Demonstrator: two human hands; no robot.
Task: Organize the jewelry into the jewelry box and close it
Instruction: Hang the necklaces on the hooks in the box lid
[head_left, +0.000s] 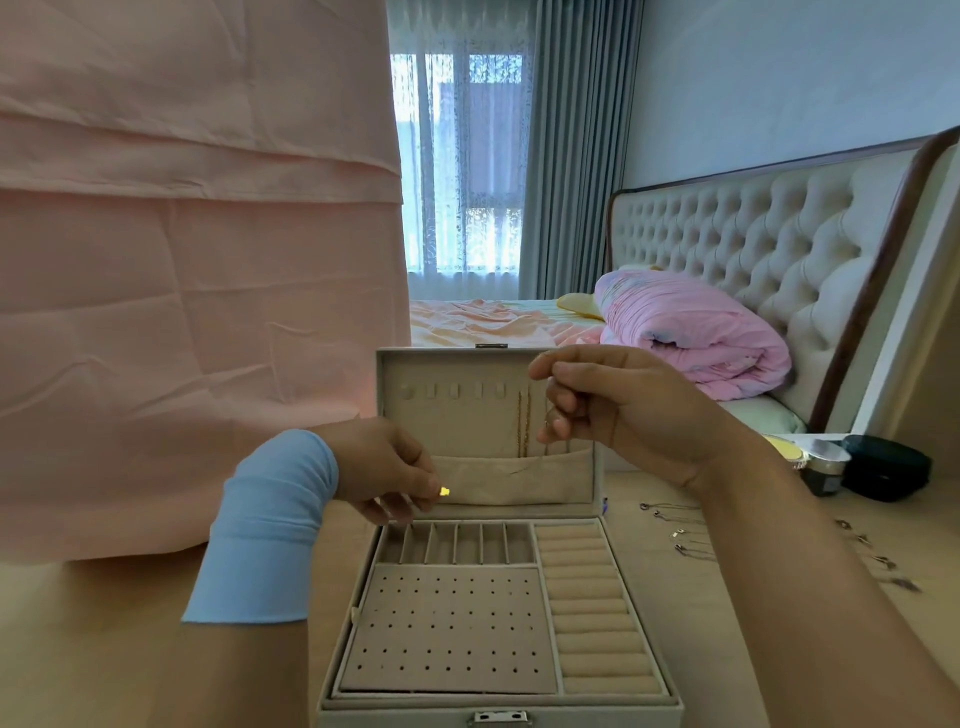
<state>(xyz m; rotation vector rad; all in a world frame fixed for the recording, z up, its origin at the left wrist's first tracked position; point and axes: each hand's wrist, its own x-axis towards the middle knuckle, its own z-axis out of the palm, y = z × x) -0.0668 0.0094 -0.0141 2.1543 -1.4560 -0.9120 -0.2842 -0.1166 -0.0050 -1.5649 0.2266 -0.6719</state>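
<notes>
Box (452, 629) open on table (701, 623), lid upright, gold chain (522, 426) hanging inside lid | left hand (384, 467) pinches small gold piece (444, 491) at lid pocket | right hand (623, 410) pinches thin chain (548, 415) at lid's right | loose jewelry (680, 535) on table right of box

1. Jewelry box (457, 431), ctr: matt beige velvet-like lining.
2. Latch (500, 718), btm edge: shiny silver metal.
3. Chain (522, 426) in lid: thin gold-col. metal.
4. Small piece (444, 491), left of ctr: glossy yellow metal.
5. Drape (182, 260), upper left: matt pink cloth, creased.
6. Headboard (753, 234), right: tufted pale upholstery, dark wood-look trim.
7. Tabletop (701, 623): matt light wood-look.
</notes>
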